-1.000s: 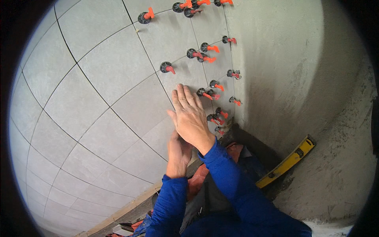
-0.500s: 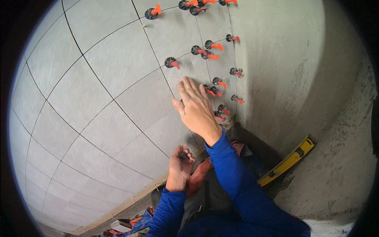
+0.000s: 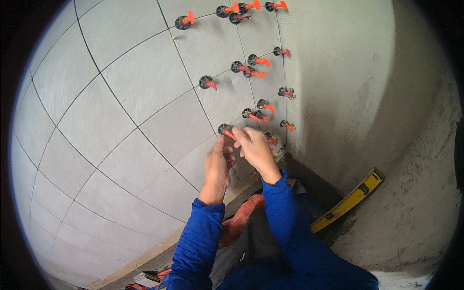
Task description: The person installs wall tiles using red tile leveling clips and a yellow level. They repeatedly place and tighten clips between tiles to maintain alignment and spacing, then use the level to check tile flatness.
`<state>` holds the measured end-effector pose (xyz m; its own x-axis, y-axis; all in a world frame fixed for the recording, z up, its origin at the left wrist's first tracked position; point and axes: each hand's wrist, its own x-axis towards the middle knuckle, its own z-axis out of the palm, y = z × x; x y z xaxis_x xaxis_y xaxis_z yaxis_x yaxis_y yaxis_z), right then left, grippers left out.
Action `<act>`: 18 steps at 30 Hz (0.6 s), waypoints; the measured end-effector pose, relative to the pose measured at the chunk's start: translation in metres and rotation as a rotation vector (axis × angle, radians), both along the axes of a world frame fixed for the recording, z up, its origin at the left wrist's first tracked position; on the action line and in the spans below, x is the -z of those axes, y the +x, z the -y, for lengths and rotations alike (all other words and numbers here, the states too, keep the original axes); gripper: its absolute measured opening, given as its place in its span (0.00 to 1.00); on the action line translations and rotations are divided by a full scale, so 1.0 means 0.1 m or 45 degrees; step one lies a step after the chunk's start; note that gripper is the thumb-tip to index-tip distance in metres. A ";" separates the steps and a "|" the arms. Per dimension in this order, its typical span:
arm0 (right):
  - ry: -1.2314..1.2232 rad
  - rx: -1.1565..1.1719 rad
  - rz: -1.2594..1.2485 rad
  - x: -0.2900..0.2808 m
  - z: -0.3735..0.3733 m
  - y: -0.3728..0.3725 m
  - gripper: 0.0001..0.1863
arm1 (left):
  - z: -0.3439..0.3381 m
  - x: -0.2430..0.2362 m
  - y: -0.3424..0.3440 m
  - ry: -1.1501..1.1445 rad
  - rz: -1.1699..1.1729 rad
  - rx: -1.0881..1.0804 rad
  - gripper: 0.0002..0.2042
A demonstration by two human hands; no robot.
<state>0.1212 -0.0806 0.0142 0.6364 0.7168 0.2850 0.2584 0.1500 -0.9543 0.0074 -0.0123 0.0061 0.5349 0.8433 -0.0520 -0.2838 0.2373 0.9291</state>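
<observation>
Against the grey wall tiles (image 3: 166, 128), my right hand (image 3: 256, 151) pinches the orange T-shaped handle of a tile leveling clip (image 3: 223, 129). The clip's round black base sits on a tile joint. Just below it is my left hand (image 3: 216, 169), its fingertips close to the clip and its other fingers curled inward; whatever may lie in its palm is hidden. More tile leveling clips with red or orange handles stand in rows along the joints, among them one (image 3: 206, 82) above my hands and one (image 3: 247, 113) to the upper right. My right hand partly covers the lowest ones.
A yellow spirit level (image 3: 348, 200) leans at the lower right. The bare plastered wall (image 3: 333, 72) meets the tiles at the right-hand corner. A wooden strip (image 3: 140, 259) runs along the bottom of the tiles. Beside my arms lies a reddish cloth-like thing (image 3: 241, 217).
My right hand has drawn down from lying flat near the tiles and now pinches a leveling clip's handle. My left hand has risen to just below that clip.
</observation>
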 end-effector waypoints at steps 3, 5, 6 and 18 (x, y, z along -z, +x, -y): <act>0.193 0.111 0.340 0.03 -0.01 -0.13 0.25 | -0.09 -0.02 0.15 -0.146 0.231 0.040 0.18; 0.215 0.252 0.640 0.02 -0.01 -0.15 0.20 | -0.13 0.02 0.21 -0.263 0.396 0.122 0.18; 0.196 0.306 0.735 0.01 -0.01 -0.16 0.18 | -0.15 0.04 0.21 -0.314 0.450 0.167 0.18; 0.123 0.416 1.048 -0.05 0.04 -0.14 0.13 | -0.35 0.02 0.27 -0.698 0.506 0.356 0.18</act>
